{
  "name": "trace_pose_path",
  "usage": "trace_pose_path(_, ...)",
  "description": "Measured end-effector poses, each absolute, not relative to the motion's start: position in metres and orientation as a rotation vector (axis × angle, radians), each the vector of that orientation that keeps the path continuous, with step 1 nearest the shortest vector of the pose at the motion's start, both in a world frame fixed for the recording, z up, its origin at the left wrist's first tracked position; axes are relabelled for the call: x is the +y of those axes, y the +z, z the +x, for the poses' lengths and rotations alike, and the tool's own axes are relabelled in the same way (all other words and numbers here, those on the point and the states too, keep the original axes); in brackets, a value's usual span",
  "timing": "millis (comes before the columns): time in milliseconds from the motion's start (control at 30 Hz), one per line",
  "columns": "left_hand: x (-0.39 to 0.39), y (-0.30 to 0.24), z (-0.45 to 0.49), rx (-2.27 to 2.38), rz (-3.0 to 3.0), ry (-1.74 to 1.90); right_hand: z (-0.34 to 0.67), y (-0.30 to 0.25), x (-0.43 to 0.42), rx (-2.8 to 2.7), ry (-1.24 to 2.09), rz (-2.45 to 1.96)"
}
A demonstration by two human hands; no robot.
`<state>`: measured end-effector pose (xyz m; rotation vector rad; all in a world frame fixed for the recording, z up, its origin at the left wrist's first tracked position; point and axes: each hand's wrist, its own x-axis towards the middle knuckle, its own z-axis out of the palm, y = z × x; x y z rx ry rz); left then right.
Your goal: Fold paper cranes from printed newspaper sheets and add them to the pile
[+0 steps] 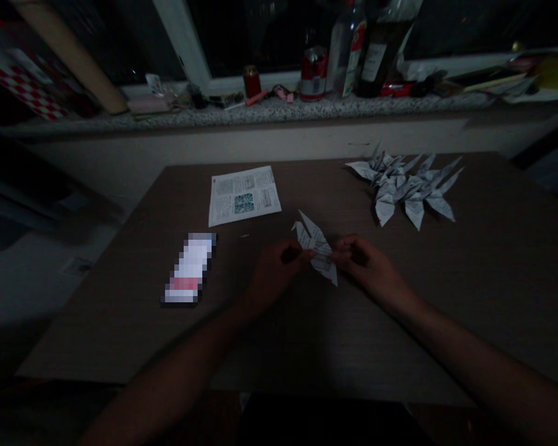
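Between my two hands is a paper crane (322,249) folded from printed paper, held just above the table, its narrow points facing up and away from me. My left hand (279,269) pinches its left side between thumb and fingers. On the opposite side, my right hand (365,263) grips the crane's right edge with the fingertips. Beyond my right hand, a cluster of several folded paper cranes (407,189) rests on the table. A flat sheet of printed paper (245,195) lies past my left hand.
A phone with a lit, blurred screen (189,269) lies on the brown table (121,334) to my left. Behind the table, a granite windowsill (204,114) carries a red can (313,74), a clear bottle (346,49), a dark bottle (374,59) and assorted clutter.
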<state>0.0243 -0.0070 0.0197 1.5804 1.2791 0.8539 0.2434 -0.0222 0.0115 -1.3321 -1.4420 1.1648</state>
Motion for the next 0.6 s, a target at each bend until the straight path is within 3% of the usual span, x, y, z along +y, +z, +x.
trace_pose_path(267, -0.0102, 0.0209, 0.0268, 1.364, 1.695, 0.892, 0.2401, 0.0138, -0.0262, -1.461, 1.320, -1.312)
trace_pose_path(600, -0.0160, 0.0162, 0.0275, 0.999, 1.678, 0.833, 0.2420, 0.0134, -0.0270, -1.266, 1.463, -1.252)
